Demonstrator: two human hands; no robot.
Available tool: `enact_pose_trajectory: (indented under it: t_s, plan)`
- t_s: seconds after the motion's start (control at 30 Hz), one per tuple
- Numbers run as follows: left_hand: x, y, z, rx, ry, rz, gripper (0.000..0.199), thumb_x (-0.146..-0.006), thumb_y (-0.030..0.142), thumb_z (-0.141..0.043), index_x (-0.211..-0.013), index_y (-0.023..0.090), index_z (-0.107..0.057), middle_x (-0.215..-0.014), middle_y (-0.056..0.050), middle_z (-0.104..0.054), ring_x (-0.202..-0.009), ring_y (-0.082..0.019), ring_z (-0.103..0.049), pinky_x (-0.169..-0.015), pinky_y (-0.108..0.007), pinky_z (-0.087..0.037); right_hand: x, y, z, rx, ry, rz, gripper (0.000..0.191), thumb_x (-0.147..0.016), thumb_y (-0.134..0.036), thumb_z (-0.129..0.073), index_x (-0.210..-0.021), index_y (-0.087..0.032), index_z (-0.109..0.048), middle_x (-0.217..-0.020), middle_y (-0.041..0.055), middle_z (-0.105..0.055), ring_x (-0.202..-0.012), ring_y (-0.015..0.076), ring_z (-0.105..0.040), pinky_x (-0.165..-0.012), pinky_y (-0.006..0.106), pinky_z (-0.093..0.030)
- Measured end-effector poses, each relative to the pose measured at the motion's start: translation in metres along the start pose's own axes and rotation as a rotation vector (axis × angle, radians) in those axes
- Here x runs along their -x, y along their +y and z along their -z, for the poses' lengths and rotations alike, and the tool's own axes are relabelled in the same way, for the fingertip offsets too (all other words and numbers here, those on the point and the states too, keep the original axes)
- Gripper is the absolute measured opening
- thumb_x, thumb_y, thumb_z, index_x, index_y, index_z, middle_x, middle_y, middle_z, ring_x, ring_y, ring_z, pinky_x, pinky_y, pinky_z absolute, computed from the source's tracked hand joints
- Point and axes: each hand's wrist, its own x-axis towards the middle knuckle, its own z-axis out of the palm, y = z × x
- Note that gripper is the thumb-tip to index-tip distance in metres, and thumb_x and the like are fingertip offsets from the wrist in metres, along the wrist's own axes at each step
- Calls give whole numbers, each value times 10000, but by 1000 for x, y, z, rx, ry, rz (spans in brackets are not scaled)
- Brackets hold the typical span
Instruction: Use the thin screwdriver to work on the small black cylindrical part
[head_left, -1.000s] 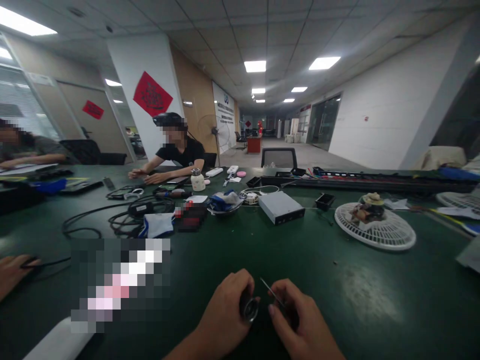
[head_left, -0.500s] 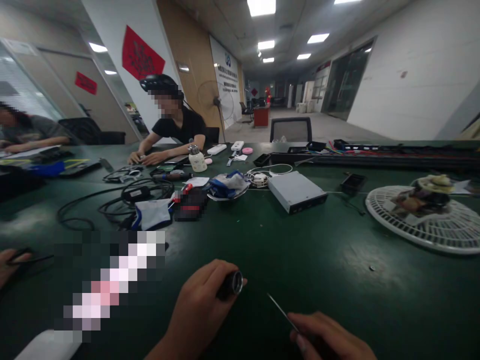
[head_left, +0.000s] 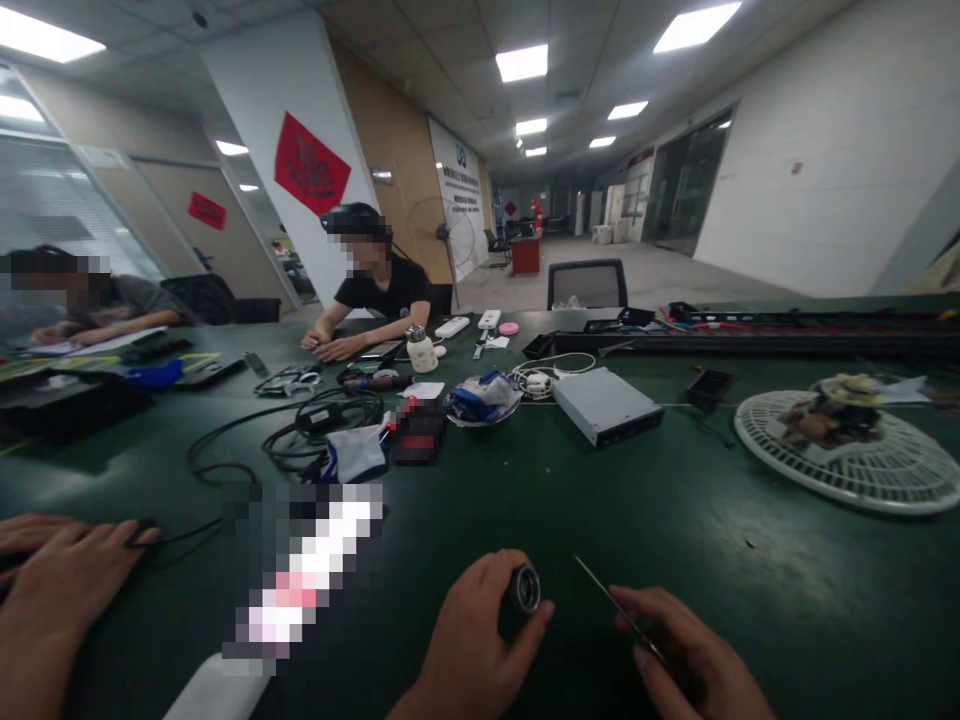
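Note:
Near the bottom centre, my left hand [head_left: 480,635] is closed around a small dark cylinder [head_left: 526,590] with a shiny ring at its end, which faces up and to the right. To its right, my right hand [head_left: 686,650] pinches a thin metal tool [head_left: 611,598] between thumb and fingers. The tool's tip points up and to the left, apart from the cylinder. Both hands are above the green table [head_left: 645,500].
A grey drive-like box [head_left: 607,400] lies ahead, with a white fan grille [head_left: 765,450] at right. Cloth gloves [head_left: 356,452], black cables [head_left: 225,440] and a bottle [head_left: 421,350] stand left of centre. Another person's hand [head_left: 82,570] rests at far left; a person [head_left: 382,295] sits across.
The view has shifted left and up, so the scene sits further right and lower. My left hand has turned the cylinder's ring end more towards the camera. More of the neighbour's hands shows at left.

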Motion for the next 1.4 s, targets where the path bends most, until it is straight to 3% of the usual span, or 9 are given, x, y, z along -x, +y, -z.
enact_pose_trajectory:
  t_s: [0.17, 0.3, 0.47, 0.63, 0.97, 1.17, 1.4]
  plan:
    - [-1, 4, 3, 31, -31, 3, 235, -936, 363, -490, -1103, 209, -551, -939, -67, -631, -849, -199, -609, -763, -323, -483, -3, 2, -2, 46, 60, -23, 349, -941, -321, -522, -1242, -230, -675, -1090, 118, -738, -994, 233, -714, -857, 305, -583]
    - [-6, 10, 5, 16, -43, 23, 219, -944, 346, -456, -1062, 198, -568, -916, -72, -626, -839, -202, -603, -763, -328, -466, -3, -1, -2, 60, 69, -3, 317, -942, -341, -531, -1171, -221, -714, -1027, 103, -765, -912, 227, -735, -810, 294, -594]
    - [-8, 13, 1, -13, -57, 23, 218, -910, 342, -502, -1061, 200, -572, -997, -76, -631, -927, -215, -590, -831, -341, -445, 7, -14, -3, 91, 112, 38, 290, -933, -320, -533, -1113, -217, -736, -956, 84, -771, -825, 208, -733, -712, 259, -585]
    - [-5, 11, -3, -33, -93, 37, 246, -819, 389, -635, -981, 215, -576, -956, -30, -641, -892, -197, -578, -783, -304, -420, 23, -27, -4, 145, 151, 76, 257, -889, -299, -586, -1053, -205, -759, -841, 62, -758, -700, 183, -696, -636, 249, -551]
    - [4, 22, -2, -183, -164, -30, 202, -845, 415, -606, -861, 214, -597, -834, -4, -656, -820, -179, -575, -681, -274, -369, 27, -34, -4, 297, 39, 247, 258, -862, -179, -555, -994, -195, -776, -708, 23, -693, -628, 159, -626, -611, 263, -453]
    - [4, 20, -3, -244, -191, -68, 219, -856, 440, -603, -883, 223, -602, -845, -9, -658, -825, -184, -580, -677, -272, -370, 25, -34, -7, 339, -42, 233, 286, -864, -152, -548, -1037, -217, -767, -738, 15, -682, -648, 150, -622, -611, 254, -436]
    - [1, 17, -8, -319, -216, -175, 171, -854, 393, -597, -861, 222, -589, -809, -14, -651, -783, -191, -569, -698, -292, -370, 24, -34, -13, 386, -13, 247, 311, -886, -150, -528, -1090, -227, -750, -751, 12, -665, -649, 137, -606, -609, 243, -435]
